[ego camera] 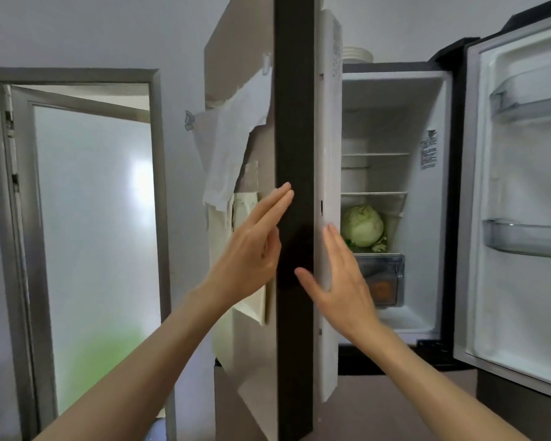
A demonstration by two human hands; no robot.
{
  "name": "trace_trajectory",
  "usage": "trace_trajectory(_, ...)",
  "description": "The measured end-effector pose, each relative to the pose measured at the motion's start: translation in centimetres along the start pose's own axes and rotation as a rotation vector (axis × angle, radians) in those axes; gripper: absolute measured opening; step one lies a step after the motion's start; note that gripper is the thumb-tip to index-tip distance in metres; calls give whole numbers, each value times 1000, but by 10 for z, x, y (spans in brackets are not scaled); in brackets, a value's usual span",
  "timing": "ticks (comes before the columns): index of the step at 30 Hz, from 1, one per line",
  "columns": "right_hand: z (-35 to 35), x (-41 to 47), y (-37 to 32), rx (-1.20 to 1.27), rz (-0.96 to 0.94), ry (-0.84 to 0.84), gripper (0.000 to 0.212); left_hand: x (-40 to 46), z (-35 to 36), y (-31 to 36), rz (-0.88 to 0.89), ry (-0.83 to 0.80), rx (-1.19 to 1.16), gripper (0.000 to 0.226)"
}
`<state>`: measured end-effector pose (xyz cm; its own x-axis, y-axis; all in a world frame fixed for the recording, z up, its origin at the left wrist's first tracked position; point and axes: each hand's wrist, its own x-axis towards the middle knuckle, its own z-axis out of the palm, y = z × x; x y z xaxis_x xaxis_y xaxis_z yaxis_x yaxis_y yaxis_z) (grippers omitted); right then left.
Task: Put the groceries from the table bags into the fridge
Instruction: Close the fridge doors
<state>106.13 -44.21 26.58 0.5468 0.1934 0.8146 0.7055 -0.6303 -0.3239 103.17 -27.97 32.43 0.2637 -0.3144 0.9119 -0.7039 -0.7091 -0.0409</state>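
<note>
We see the fridge [392, 90] open, both doors swung out. A cabbage [362, 226] sits on a shelf at three o'clock of centre; below it a clear drawer [383, 278] holds something orange. The door bins [528, 238] at three o'clock look bare. Our left hand [255, 246] and right hand [341, 275] lie flat, fingers spread, holding nothing, on the dark door edge [295, 122].

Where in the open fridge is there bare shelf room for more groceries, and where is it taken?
Free: the two upper wire shelves, between a white container at their left end and the right wall; both bins on the right door look empty. Taken: the shelf holding the cabbage, above the drawer. The left door, between both hands, narrows the opening.
</note>
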Motion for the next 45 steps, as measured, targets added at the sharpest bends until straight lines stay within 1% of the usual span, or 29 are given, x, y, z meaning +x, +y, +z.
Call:
trace_trajectory(2, 6, -2, 5, -121, -13, -74, 97, 1, 14, -3, -62, 61, 34, 53)
trace_trajectory(4, 15, -1, 15, -223, 8, -112, 99, -2, 29, -9, -174, 38, 101, 55)
trace_trajectory(7, 20, 4, 39, -243, 74, -111, 86, -13, 48, -21, -296, -111, 199, 56)
trace_trajectory(11, 16, 14, 67, -269, 151, -197, 77, -24, 67, -36, -497, -375, 259, 64)
trace_trajectory(14, 17, 25, 87, -304, 207, -251, 69, -27, 86, -47, -522, -563, 323, 72)
trace_trajectory(16, 19, 32, 101, -321, 234, -287, 65, -26, 99, -53, -508, -594, 359, 75)
trace_trajectory(20, 24, 40, 134, -392, 295, -386, 60, -18, 118, -65, -463, -579, 422, 78)
trace_trajectory(24, 37, 40, 161, -319, 385, -423, 57, -9, 136, -87, -415, -543, 480, 84)
trace_trajectory(27, 37, 43, 172, -238, 398, -438, 60, -2, 152, -99, -400, -513, 461, 96)
trace_trajectory(29, 35, 49, 178, -261, 390, -454, 62, -2, 163, -104, -407, -474, 439, 103)
trace_trajectory(32, 38, 56, 185, -297, 389, -427, 65, -3, 172, -110, -392, -421, 449, 103)
trace_trajectory(35, 48, 60, 192, -276, 445, -367, 66, 0, 182, -115, -383, -368, 459, 101)
trace_trajectory(39, 59, 63, 203, -193, 524, -308, 70, -2, 195, -125, -353, -276, 497, 111)
trace_trajectory(41, 56, 62, 206, -136, 575, -312, 76, -5, 199, -128, -340, -276, 511, 113)
trace_trajectory(43, 53, 62, 207, -187, 557, -316, 77, -6, 198, -126, -326, -271, 520, 111)
trace_trajectory(45, 51, 61, 201, -232, 517, -309, 74, -5, 195, -119, -343, -295, 529, 105)
